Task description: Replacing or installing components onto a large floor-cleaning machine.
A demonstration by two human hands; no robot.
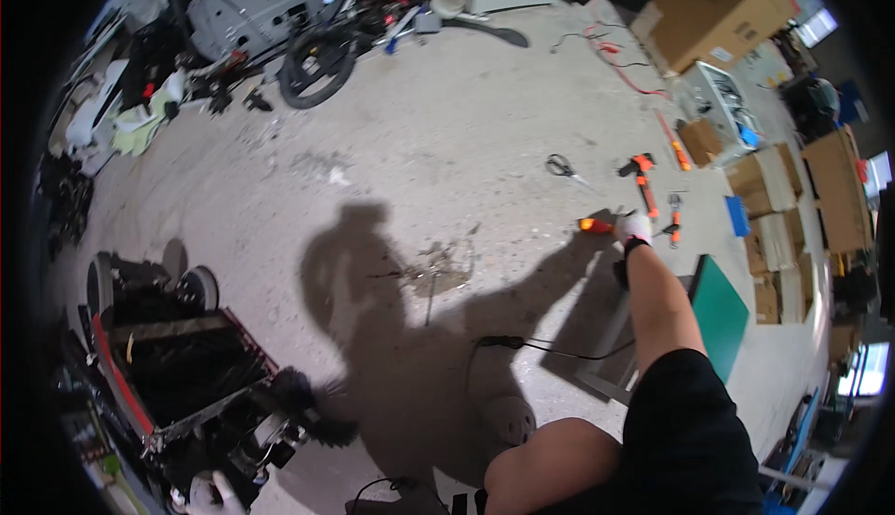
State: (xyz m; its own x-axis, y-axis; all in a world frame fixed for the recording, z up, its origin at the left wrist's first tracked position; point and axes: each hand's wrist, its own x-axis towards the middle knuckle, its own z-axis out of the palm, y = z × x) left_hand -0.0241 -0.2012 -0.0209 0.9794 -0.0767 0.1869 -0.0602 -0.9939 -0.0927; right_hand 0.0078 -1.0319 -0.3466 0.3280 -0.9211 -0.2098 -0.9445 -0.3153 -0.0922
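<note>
My right hand (635, 228), in a pale glove with a dark cuff, reaches out to the floor at the right. Its fingers are closed at a tool with a red and yellow handle (595, 225); the rest of that tool is hidden. Around it lie an orange and black hammer-shaped tool (643, 182), an orange-handled wrench (676, 219) and a pair of scissors (562, 168). At the lower left, my left hand (216, 494), in a white glove, is curled at a red-framed wheeled machine (191, 366) with a round black brush. What it grips is not clear.
A green-topped grey box (722, 310) stands beside my right forearm, a black cable (508, 341) next to it. Cardboard boxes (713, 12) line the right side. Car parts and a tyre (317, 68) are heaped at the back left. A small debris pile (440, 277) marks the middle floor.
</note>
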